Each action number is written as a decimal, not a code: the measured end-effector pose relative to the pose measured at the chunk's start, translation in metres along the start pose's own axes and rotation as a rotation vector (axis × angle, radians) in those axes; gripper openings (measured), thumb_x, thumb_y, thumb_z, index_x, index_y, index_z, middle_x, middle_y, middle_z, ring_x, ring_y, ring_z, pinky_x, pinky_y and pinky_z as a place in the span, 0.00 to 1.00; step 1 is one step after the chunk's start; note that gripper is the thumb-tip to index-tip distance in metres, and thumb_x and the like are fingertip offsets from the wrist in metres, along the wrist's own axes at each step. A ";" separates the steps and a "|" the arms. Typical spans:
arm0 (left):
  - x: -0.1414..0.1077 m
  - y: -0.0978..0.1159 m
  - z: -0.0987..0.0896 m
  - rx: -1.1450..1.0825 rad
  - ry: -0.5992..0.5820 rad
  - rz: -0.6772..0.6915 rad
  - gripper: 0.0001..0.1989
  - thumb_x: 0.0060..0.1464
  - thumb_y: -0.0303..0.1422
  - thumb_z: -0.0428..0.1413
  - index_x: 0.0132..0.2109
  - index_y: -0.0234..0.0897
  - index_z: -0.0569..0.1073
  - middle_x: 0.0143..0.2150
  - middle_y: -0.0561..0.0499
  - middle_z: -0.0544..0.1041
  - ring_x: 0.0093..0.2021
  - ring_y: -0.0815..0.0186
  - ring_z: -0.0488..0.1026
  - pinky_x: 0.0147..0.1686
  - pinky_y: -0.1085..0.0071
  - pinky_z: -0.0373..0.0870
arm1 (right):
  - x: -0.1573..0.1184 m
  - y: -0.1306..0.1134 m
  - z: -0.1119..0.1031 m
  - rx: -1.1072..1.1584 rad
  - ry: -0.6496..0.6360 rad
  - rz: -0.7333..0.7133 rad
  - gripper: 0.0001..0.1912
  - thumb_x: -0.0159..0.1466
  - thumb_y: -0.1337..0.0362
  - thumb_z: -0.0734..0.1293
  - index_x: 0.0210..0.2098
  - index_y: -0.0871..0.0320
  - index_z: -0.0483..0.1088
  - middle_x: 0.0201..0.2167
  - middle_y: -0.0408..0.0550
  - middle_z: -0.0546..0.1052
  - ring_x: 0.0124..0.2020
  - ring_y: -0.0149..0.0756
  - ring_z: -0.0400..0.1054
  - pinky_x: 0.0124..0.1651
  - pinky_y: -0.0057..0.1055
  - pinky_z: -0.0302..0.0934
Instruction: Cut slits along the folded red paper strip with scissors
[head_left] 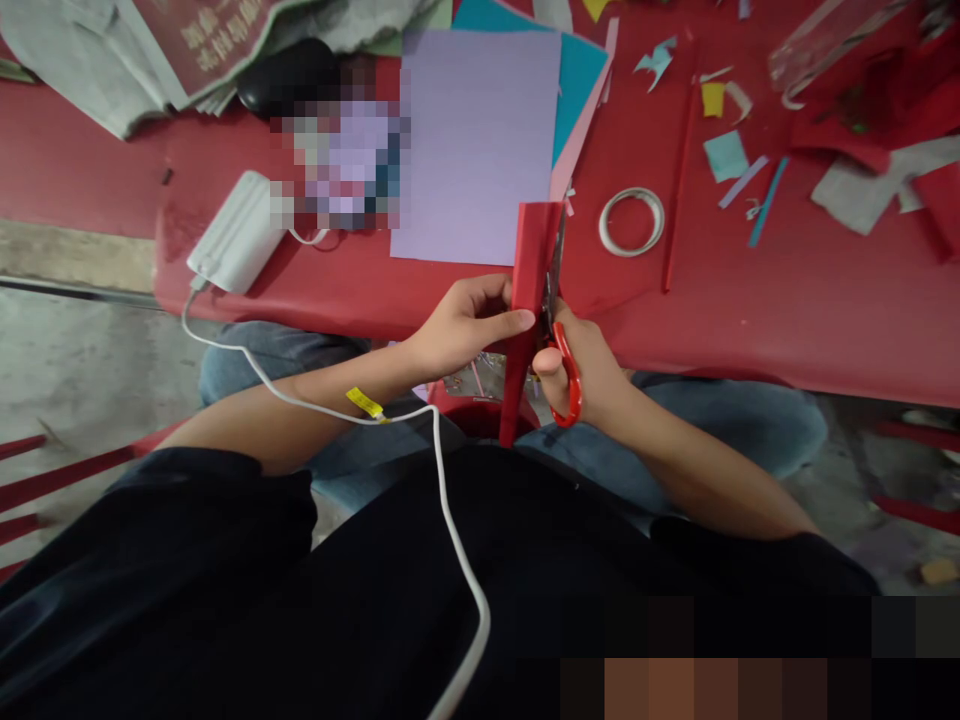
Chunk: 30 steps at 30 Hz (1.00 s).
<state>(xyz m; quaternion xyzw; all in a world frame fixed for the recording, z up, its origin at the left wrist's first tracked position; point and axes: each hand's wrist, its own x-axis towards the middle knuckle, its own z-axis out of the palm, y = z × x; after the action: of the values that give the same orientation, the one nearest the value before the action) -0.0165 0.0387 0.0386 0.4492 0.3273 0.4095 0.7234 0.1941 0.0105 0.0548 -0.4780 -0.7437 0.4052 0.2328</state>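
We've L hand (469, 325) clamped on red paper (529, 255) by table (750, 320), R hand (598, 370) gripping scissors (574, 385) right alongside; if our wrist tilts, prob. crooked cut, poss. nicked L fingertips.

Both forearms angle inward, left hand (469, 325) pinching, right hand (581, 370) curled.

We wear a black top (487, 560) with loose short sleeves (225, 530) and faded blue jeans (735, 425). A white cable (442, 470) with a small yellow tag (364, 403) crosses our left forearm (360, 375) and our front.
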 end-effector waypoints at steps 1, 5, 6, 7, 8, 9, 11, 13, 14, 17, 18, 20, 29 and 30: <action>0.000 0.000 0.000 0.001 0.001 -0.005 0.19 0.60 0.44 0.74 0.40 0.33 0.79 0.40 0.49 0.82 0.40 0.68 0.79 0.42 0.71 0.77 | 0.000 0.000 0.000 0.000 0.002 -0.006 0.58 0.66 0.15 0.49 0.64 0.60 0.69 0.35 0.55 0.81 0.33 0.54 0.78 0.36 0.47 0.67; -0.001 0.002 0.002 0.004 0.006 -0.025 0.21 0.58 0.45 0.75 0.38 0.34 0.78 0.37 0.50 0.81 0.38 0.68 0.79 0.39 0.70 0.76 | 0.000 -0.003 -0.001 0.002 0.000 -0.003 0.55 0.68 0.17 0.50 0.63 0.59 0.69 0.31 0.50 0.79 0.31 0.50 0.76 0.34 0.45 0.64; -0.001 0.003 0.002 0.007 0.008 -0.031 0.21 0.58 0.46 0.75 0.38 0.34 0.77 0.37 0.50 0.81 0.37 0.68 0.78 0.38 0.70 0.75 | 0.000 -0.003 -0.001 0.007 -0.005 0.005 0.54 0.69 0.17 0.50 0.63 0.59 0.69 0.30 0.50 0.79 0.30 0.49 0.75 0.34 0.44 0.63; -0.002 0.003 0.002 0.010 0.011 -0.038 0.21 0.58 0.46 0.75 0.38 0.34 0.77 0.36 0.50 0.81 0.37 0.67 0.78 0.37 0.70 0.75 | -0.001 -0.005 -0.001 0.011 -0.008 0.011 0.53 0.69 0.18 0.50 0.62 0.60 0.69 0.30 0.50 0.78 0.29 0.48 0.75 0.33 0.44 0.62; -0.002 0.003 0.002 0.014 0.012 -0.045 0.21 0.58 0.47 0.75 0.38 0.35 0.77 0.36 0.50 0.81 0.37 0.67 0.78 0.37 0.70 0.74 | -0.001 -0.006 -0.001 0.012 -0.009 0.012 0.53 0.70 0.19 0.50 0.61 0.60 0.70 0.30 0.50 0.78 0.29 0.48 0.74 0.33 0.44 0.62; -0.003 0.004 0.003 0.016 0.014 -0.052 0.21 0.58 0.47 0.75 0.38 0.35 0.77 0.37 0.50 0.81 0.37 0.67 0.78 0.37 0.70 0.74 | -0.001 -0.007 -0.002 0.012 -0.005 0.010 0.52 0.70 0.19 0.50 0.61 0.61 0.70 0.30 0.51 0.78 0.28 0.48 0.74 0.32 0.44 0.61; -0.004 0.004 0.003 0.016 0.011 -0.067 0.21 0.58 0.46 0.75 0.38 0.35 0.77 0.37 0.50 0.81 0.36 0.67 0.78 0.36 0.70 0.73 | -0.001 -0.008 -0.002 0.010 0.010 0.009 0.51 0.71 0.19 0.49 0.60 0.60 0.71 0.30 0.51 0.78 0.28 0.47 0.74 0.32 0.44 0.61; -0.005 0.004 0.004 0.008 0.008 -0.088 0.21 0.58 0.46 0.75 0.38 0.35 0.77 0.35 0.50 0.80 0.35 0.68 0.78 0.35 0.70 0.72 | -0.001 -0.009 -0.002 0.018 0.019 0.017 0.50 0.71 0.20 0.50 0.60 0.58 0.71 0.32 0.51 0.78 0.29 0.47 0.74 0.32 0.45 0.63; -0.005 0.004 0.004 0.006 0.009 -0.095 0.21 0.58 0.46 0.75 0.37 0.35 0.77 0.35 0.50 0.80 0.34 0.68 0.77 0.34 0.70 0.72 | -0.001 -0.010 -0.002 0.025 0.021 0.023 0.49 0.72 0.20 0.50 0.60 0.57 0.71 0.32 0.51 0.79 0.29 0.47 0.74 0.32 0.45 0.63; -0.005 0.002 0.004 0.014 0.020 -0.095 0.22 0.57 0.47 0.76 0.38 0.34 0.78 0.35 0.50 0.80 0.35 0.68 0.77 0.35 0.70 0.72 | -0.002 -0.010 -0.002 0.033 0.031 0.018 0.46 0.73 0.22 0.50 0.60 0.55 0.72 0.36 0.53 0.81 0.32 0.48 0.75 0.34 0.45 0.65; -0.004 0.002 0.004 0.022 0.021 -0.090 0.22 0.56 0.47 0.76 0.38 0.34 0.78 0.35 0.50 0.80 0.35 0.68 0.77 0.36 0.70 0.72 | -0.002 -0.009 -0.002 0.030 0.037 0.015 0.46 0.74 0.23 0.50 0.60 0.55 0.72 0.37 0.54 0.81 0.33 0.49 0.75 0.35 0.45 0.65; -0.004 0.000 0.003 0.042 0.024 -0.083 0.22 0.54 0.47 0.78 0.38 0.34 0.79 0.34 0.51 0.80 0.35 0.69 0.77 0.36 0.70 0.72 | -0.002 -0.010 -0.001 0.034 0.038 0.023 0.45 0.74 0.23 0.50 0.60 0.54 0.72 0.36 0.53 0.81 0.36 0.50 0.76 0.37 0.46 0.66; -0.003 -0.003 0.003 0.059 0.026 -0.072 0.25 0.48 0.49 0.80 0.34 0.34 0.79 0.30 0.53 0.78 0.31 0.70 0.75 0.33 0.71 0.72 | -0.003 -0.011 0.000 0.073 0.023 0.061 0.45 0.76 0.25 0.51 0.62 0.58 0.73 0.35 0.52 0.80 0.36 0.49 0.76 0.43 0.47 0.70; -0.003 -0.003 0.004 0.059 0.029 -0.073 0.25 0.48 0.49 0.80 0.34 0.34 0.80 0.30 0.53 0.78 0.31 0.70 0.75 0.33 0.71 0.72 | -0.003 -0.011 0.000 0.069 0.029 0.060 0.46 0.75 0.25 0.51 0.61 0.58 0.73 0.37 0.53 0.81 0.38 0.50 0.77 0.42 0.46 0.70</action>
<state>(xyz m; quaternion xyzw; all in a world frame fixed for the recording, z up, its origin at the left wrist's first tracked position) -0.0138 0.0334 0.0375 0.4522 0.3658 0.3794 0.7195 0.1895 0.0053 0.0637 -0.4975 -0.7113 0.4303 0.2476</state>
